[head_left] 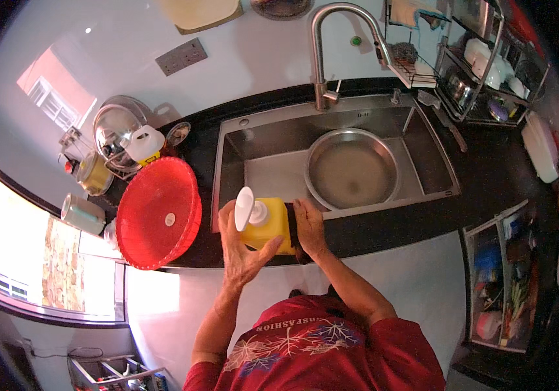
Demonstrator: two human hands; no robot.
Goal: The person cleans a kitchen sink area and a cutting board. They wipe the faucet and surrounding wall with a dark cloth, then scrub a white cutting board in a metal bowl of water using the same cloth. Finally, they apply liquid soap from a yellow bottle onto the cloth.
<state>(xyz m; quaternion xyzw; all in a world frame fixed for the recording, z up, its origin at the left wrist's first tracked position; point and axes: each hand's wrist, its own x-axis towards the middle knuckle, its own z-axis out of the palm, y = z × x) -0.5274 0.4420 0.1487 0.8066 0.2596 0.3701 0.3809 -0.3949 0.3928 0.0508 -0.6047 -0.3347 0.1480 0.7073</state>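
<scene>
My left hand (245, 251) is wrapped round a yellow bottle (268, 225) with a white pump head (248, 210) on top. The bottle is at the counter's front edge, just left of centre and in front of the sink. Its spout points toward the left. My right hand (310, 225) is at the bottle's right side with its fingers together. A dark strip shows between that palm and the bottle; whether it is a held thing or the black counter behind is hard to make out.
The steel sink (260, 171) holds a round metal basin (310, 186) under a tall faucet (319, 58). A red plastic basket (152, 218) leans at the left, near a white-and-yellow jug (144, 144). A knife (449, 128) and a dish rack (481, 117) are at the right.
</scene>
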